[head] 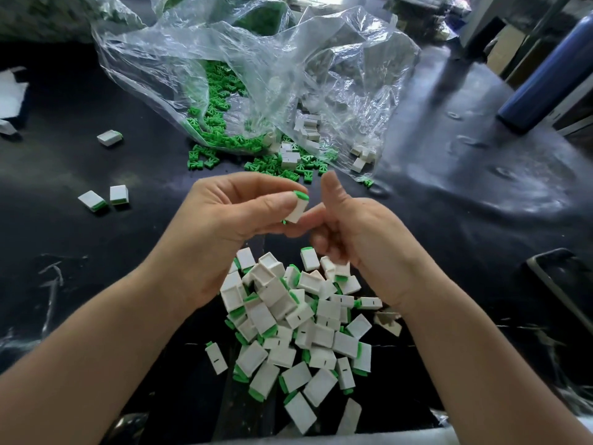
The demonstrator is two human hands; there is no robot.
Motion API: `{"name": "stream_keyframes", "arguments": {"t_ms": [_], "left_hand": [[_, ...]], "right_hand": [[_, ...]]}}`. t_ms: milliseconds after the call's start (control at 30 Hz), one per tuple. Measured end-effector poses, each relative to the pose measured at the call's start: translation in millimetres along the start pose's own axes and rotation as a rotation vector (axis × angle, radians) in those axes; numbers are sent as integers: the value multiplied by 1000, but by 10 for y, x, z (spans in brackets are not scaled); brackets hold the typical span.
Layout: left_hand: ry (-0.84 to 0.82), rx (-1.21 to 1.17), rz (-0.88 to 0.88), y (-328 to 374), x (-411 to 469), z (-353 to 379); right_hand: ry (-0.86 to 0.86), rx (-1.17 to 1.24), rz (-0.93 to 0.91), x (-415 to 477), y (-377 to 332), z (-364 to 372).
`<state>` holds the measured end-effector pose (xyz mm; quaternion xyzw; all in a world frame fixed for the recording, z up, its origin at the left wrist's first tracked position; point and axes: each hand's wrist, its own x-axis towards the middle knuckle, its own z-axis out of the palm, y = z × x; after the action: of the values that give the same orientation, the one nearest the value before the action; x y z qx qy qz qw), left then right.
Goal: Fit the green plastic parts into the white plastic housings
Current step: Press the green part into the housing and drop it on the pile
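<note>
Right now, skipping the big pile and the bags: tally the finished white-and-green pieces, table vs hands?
Stray finished pieces, lying apart on the left of the black table: 3
Held piece, pinched in the left hand: 1
Total: 4

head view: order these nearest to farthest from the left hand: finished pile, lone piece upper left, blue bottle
1. finished pile, directly below the left hand, which pinches a white housing
2. lone piece, on the table up-left
3. blue bottle, far right edge
</note>
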<state>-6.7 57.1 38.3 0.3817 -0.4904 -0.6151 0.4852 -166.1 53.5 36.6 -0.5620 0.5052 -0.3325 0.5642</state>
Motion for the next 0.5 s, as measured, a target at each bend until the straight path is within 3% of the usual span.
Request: {"name": "stream_keyframes", "arguments": {"t_ms": [67,167,367,500], "left_hand": [[-7,102,3,20,-7,-36],[-173,265,-31,30,-47,-10],[-302,452,-115,-31,-68,36],[-120,407,-75,-35,-42,41]], "right_hand": [[250,-253,-78,66,59,-81],[555,-637,-160,201,180,-240],[437,-856,-92,354,378,-284],[477,-837,-89,370,371,-303]]}}
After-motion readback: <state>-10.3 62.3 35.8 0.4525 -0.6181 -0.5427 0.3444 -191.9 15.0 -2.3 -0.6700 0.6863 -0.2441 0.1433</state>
